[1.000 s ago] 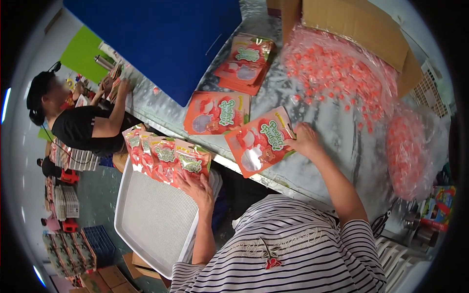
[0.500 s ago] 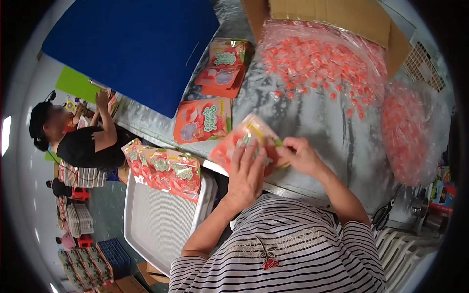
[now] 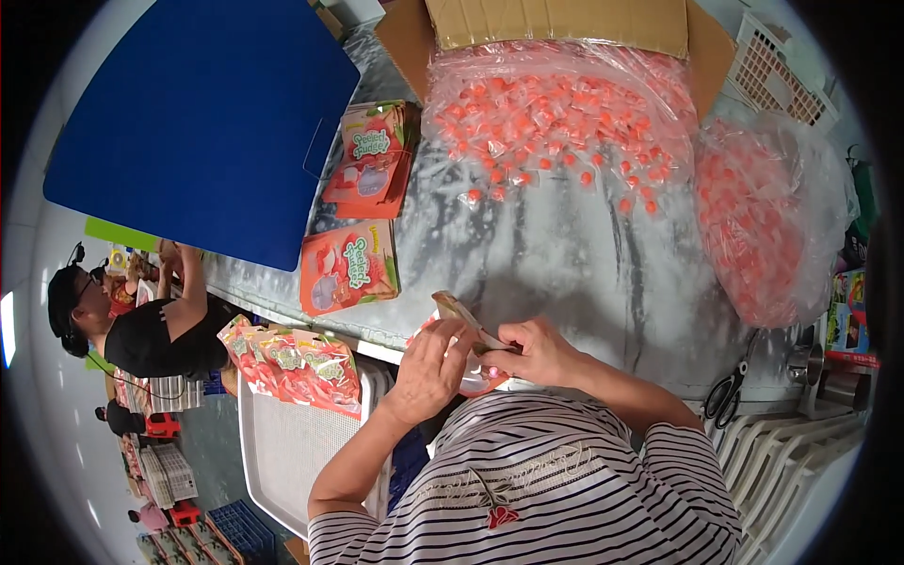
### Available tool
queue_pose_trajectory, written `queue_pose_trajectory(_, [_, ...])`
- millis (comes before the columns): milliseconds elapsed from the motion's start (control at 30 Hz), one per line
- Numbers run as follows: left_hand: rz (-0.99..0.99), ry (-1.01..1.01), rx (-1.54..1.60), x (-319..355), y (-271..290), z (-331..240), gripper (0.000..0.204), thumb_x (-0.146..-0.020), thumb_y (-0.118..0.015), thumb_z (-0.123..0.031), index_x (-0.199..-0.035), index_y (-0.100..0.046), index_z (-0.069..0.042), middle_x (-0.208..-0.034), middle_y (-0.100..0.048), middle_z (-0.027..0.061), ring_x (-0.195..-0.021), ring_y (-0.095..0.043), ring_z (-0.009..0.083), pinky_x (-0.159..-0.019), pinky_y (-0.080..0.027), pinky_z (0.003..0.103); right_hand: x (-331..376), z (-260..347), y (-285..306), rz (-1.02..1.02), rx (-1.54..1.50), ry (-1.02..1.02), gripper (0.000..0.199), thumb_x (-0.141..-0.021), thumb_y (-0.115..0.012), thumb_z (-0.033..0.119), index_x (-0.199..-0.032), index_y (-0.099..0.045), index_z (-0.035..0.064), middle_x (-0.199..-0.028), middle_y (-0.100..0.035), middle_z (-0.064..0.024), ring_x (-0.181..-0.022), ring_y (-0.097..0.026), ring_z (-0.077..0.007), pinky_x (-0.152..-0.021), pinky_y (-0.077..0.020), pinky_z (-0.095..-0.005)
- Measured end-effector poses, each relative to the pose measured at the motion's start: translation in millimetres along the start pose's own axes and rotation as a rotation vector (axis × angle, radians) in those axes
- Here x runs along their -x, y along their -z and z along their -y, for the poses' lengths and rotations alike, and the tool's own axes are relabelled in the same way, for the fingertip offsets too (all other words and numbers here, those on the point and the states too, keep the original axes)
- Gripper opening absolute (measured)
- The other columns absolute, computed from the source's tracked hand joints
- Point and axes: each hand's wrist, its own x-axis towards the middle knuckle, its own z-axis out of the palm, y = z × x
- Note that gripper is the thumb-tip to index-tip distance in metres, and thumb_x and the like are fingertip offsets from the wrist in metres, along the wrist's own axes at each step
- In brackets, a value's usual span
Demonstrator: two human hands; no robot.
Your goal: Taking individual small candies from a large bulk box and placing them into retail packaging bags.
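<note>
Close to my body at the table's near edge, a red and pink candy pouch point(image 3: 459, 313) is tilted up between my hands, its top edge turned toward me. My left hand point(image 3: 431, 370) grips one side with bent fingers. On the other side my right hand point(image 3: 539, 353) pinches the pouch near its top, thumb stretched along the edge. Whether the mouth is open I cannot tell. To the left lie a flat stack of matching pouches point(image 3: 350, 268) and a second stack point(image 3: 370, 160) beyond it.
Wrapped red candies point(image 3: 556, 113) spill from a lined carton point(image 3: 565, 24). A bulging candy bag point(image 3: 763, 226) and black scissors point(image 3: 725, 395) lie right. Filled pouches point(image 3: 301, 367) rest on a white tray point(image 3: 301, 452). A blue panel point(image 3: 207, 122) stands left, near a co-worker point(image 3: 160, 330).
The pouch has come closer to my body and turned from face-up to edge-on. My right hand has moved in toward my left. The view has shifted, showing more of the carton.
</note>
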Motion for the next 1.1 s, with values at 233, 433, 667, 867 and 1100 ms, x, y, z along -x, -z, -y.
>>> queue_pose_trajectory(233, [0.178, -0.107, -0.043, -11.9, 5.5, 0.4, 0.038, -0.076, -0.06, -0.012, -0.112, -0.058, 0.0, -0.116, -0.053, 0.015, -0.108, -0.051, 0.0314, -0.088, -0.047, 0.04, 10.3, -0.6, -0.2, -0.027, -0.089, 0.013, 0.031, -0.078, -0.073, 0.022, -0.07, -0.055, -0.0014, -0.058, -0.052, -0.0119, -0.049, -0.046, -0.0174, -0.047, -0.0372, -0.0326])
queue_pose_trajectory(433, [0.2, -0.243, -0.126, -21.4, 13.5, -3.6, 0.035, -0.07, -0.062, -0.011, -0.103, -0.061, 0.001, -0.111, -0.056, 0.0138, -0.107, -0.053, 0.0331, -0.087, -0.049, 0.039, 15.3, -4.9, 7.1, 0.034, -0.053, -0.003, 0.033, -0.079, -0.074, 0.021, -0.071, -0.054, -0.0028, -0.064, -0.058, -0.0119, -0.057, -0.055, -0.0145, -0.052, -0.0434, -0.0305])
queue_pose_trajectory(667, [0.226, -0.33, -0.223, -26.1, 10.0, -14.7, 0.038, -0.072, -0.057, -0.016, -0.105, -0.06, 0.003, -0.116, -0.056, 0.0152, -0.118, -0.048, 0.0333, -0.084, -0.049, 0.037, 13.6, 2.7, 15.8, 0.141, -0.106, -0.041, 0.029, -0.089, -0.058, 0.023, -0.093, -0.061, -0.0048, -0.081, -0.065, -0.0171, -0.068, -0.062, -0.027, -0.064, -0.0476, -0.0352])
queue_pose_trajectory(867, [0.222, -0.317, -0.242, -25.7, 12.9, -18.5, 0.037, -0.069, -0.058, -0.016, -0.1, -0.059, 0.003, -0.117, -0.056, 0.0159, -0.104, -0.053, 0.0298, -0.076, -0.05, 0.035, 14.6, -2.3, 16.3, 0.216, -0.196, -0.2, 0.027, -0.087, -0.056, 0.021, -0.093, -0.061, -0.0046, -0.08, -0.063, -0.0232, -0.071, -0.063, -0.0365, -0.065, -0.0482, -0.0414])
queue_pose_trajectory(1100, [0.302, -0.38, -0.249, -28.0, 9.5, -28.5, 0.018, -0.074, -0.059, -0.019, -0.085, -0.053, -0.006, -0.084, -0.054, 0.0077, -0.076, -0.056, 0.0191, -0.063, -0.047, 0.029, 9.9, -9.5, 2.5, 0.042, 0.055, -0.123, 0.016, -0.079, -0.057, 0.014, -0.082, -0.058, -0.0023, -0.073, -0.061, -0.0259, -0.072, -0.061, -0.0432, -0.064, -0.0482, -0.0486])
